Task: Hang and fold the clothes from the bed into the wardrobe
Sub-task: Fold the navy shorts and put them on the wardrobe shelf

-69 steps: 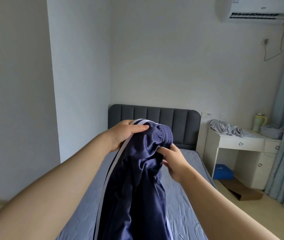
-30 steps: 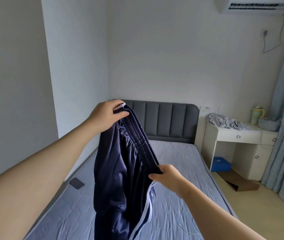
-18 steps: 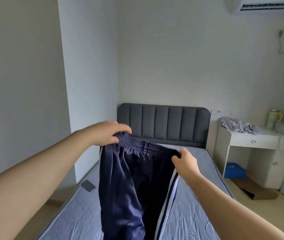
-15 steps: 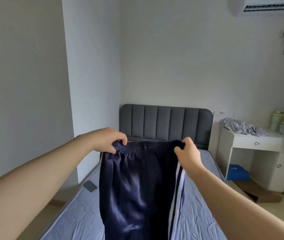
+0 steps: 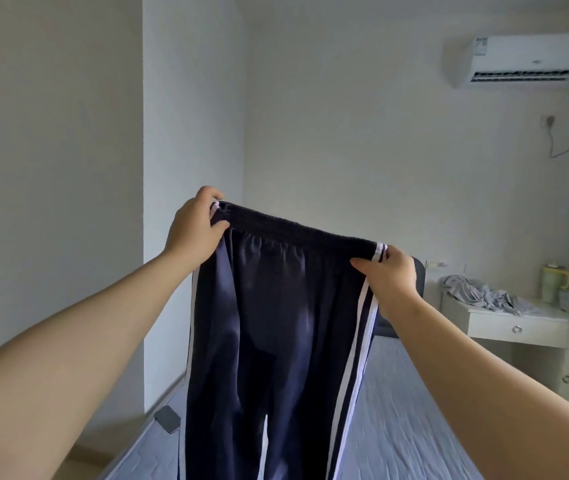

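Both forearms reach out from the near edge, and each hand holds one end of the trousers' waistband. The left hand [image 5: 194, 230] is curled round the left end, thumb on the near face and fingers behind. The right hand [image 5: 388, 275] pinches the right end just beside the white side stripes. It sits a little lower, so the waistband [image 5: 296, 233] slopes down to the right. The trousers [image 5: 276, 341] hang between the hands, spread flat, with the legs dropping out of view at the bottom, above the bed [image 5: 407, 427].

This looks like the opening of a fold: the trousers are held out square but not yet folded. The next move probably calls for bringing the hands together so one leg lies on the other with the stripes matched. Lowering the trousers flat onto the bed to fold them there would also work. The cloth looks smooth and may slip, so both grips need to be firm.

Farther off, a phone [image 5: 168, 419] lies at the bed's left edge, just left of the hanging cloth. At the far right a white worktop [image 5: 518, 323] carries a crumpled grey garment [image 5: 483, 296] and a mug [image 5: 553, 282]. The wardrobe is not in view.
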Demonstrator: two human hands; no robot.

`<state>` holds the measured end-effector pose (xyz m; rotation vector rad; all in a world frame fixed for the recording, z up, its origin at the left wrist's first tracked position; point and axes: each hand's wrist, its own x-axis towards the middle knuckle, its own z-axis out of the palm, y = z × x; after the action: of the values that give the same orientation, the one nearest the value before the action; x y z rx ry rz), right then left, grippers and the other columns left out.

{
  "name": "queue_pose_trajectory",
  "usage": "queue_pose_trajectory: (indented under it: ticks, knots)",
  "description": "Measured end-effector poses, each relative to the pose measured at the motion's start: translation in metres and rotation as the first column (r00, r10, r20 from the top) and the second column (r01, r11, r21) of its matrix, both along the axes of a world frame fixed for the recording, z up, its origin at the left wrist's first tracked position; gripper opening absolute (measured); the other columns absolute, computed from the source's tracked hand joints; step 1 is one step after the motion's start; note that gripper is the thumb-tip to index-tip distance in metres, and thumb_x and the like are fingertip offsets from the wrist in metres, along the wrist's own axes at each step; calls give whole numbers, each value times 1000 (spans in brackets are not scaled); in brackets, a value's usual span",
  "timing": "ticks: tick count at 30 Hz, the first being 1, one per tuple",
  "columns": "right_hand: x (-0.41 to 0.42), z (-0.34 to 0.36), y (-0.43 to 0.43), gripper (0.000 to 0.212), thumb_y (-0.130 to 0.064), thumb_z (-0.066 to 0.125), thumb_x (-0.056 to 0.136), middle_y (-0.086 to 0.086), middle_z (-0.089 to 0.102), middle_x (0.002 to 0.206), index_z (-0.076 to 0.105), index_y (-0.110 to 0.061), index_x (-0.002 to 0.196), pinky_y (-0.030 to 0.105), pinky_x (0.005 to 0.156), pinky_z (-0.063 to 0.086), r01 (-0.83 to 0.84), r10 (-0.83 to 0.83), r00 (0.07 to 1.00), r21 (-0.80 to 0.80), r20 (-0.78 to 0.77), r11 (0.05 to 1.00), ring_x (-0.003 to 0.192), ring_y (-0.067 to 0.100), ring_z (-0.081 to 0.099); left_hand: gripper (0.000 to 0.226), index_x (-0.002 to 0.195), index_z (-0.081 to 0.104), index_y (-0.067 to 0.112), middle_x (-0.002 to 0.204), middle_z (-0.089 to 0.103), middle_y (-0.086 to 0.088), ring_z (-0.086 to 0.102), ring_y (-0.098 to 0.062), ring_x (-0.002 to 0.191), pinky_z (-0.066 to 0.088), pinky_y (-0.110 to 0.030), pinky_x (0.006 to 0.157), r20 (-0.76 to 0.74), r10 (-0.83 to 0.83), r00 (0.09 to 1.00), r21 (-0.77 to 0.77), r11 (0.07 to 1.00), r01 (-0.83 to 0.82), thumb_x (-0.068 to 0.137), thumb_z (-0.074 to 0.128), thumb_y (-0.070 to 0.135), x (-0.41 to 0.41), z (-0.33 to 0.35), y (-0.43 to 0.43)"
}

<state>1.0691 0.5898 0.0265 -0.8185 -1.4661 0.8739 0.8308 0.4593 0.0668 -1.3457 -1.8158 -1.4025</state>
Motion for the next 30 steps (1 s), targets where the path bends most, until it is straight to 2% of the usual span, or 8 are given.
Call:
queue_pose_trajectory:
  ticks: [2, 4, 7, 11, 15, 21, 26, 30]
  knots:
    - [1, 27, 1, 24, -7, 71, 78, -3, 51, 62, 52, -13, 65, 22, 55, 42, -4, 8, 994, 33, -106, 999, 60, 13, 47, 26, 105, 56, 17, 91, 55, 4, 50, -15, 82, 36, -23, 71, 112, 0, 994, 69, 998, -7, 82, 67, 16, 1, 22, -2]
    - [1, 53, -1, 28, -4, 69, 79, -4, 51, 60, 52, -17, 61, 21, 57, 43, -28, 35, 979, 38, -203, 999, 57, 10, 48, 12, 82, 63, 19, 78, 61, 10, 56, -10, 73, 41, -20, 64, 268, -148, 952, 125, 985, 118, 77, 73, 18, 0, 43, -6]
    - [3, 79, -3, 15, 1, 62, 83, 1, 62, 72, 62, -12, 76, 24, 66, 52, -173, 168, 937, 11, -307, 985, 66, 14, 60, 16, 75, 67, 22, 68, 71, 12, 66, -5, 68, 51, -18, 61, 480, -475, 737, 219, 879, 423, 75, 75, 8, -3, 68, -17]
    - [9, 95, -7, 13, 0, 56, 86, 9, 67, 79, 65, -8, 81, 39, 77, 55, -368, 348, 878, 0, -329, 930, 72, 24, 64, 12, 86, 65, 16, 70, 73, 10, 69, -3, 63, 52, -15, 52, 534, -584, 612, 190, 788, 586, 83, 64, 4, -4, 88, -33]
    - [17, 109, -13, 16, -10, 51, 85, 9, 69, 83, 67, -10, 84, 40, 86, 52, -597, 546, 753, -33, -368, 802, 77, 26, 66, 15, 92, 63, 18, 79, 74, 8, 70, -5, 72, 54, -19, 55, 504, -700, 506, 181, 658, 731, 92, 51, 10, 0, 104, -49]
    - [25, 129, -22, 26, -27, 57, 58, 8, 71, 77, 73, -11, 71, 31, 64, 56, -792, 750, 551, 53, -367, 608, 67, 25, 69, 32, 78, 76, 18, 80, 74, 0, 71, -12, 70, 55, -21, 56, 574, -722, 385, 190, 575, 796, 91, 49, 28, 1, 110, -61]
    - [18, 97, -9, 32, -44, 70, 66, 9, 73, 87, 70, -16, 82, 32, 59, 56, -724, 697, 690, -184, -195, 665, 71, 23, 71, 16, 93, 60, 24, 84, 65, 0, 65, -10, 67, 54, -17, 58, 600, -627, 497, 172, 708, 685, 91, 53, 10, -7, 69, -43]
    - [17, 67, 7, 15, -21, 62, 87, 8, 60, 73, 53, -18, 75, 31, 54, 55, -619, 598, 784, -154, -163, 770, 57, 20, 63, 21, 88, 59, 21, 80, 66, -3, 67, -14, 62, 56, -23, 55, 727, -561, 396, 145, 689, 710, 83, 59, 0, -17, 43, -42]
